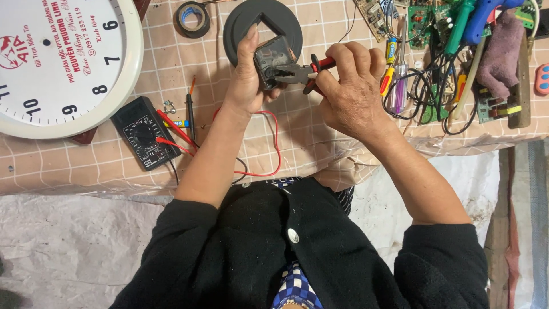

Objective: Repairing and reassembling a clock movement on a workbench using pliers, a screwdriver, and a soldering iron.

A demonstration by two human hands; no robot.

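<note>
My left hand (246, 80) holds a small black clock movement box (273, 60) above the table. In my right hand (350, 91) is a pair of red-handled pliers (302, 72), gripped by the handles, with the jaws pressed into the box's right side. Just behind the box lies a round dark disc (283, 17) with a square hole. A white wall clock face (57, 63) with black numerals rests at the far left.
A black multimeter (144, 133) with red and black leads (269, 154) lies left of my arm. A roll of black tape (192, 19) sits behind. Screwdrivers (394, 74), circuit boards (423, 23), tangled wires and a glue gun (483, 17) crowd the right. The table's front edge runs below the multimeter.
</note>
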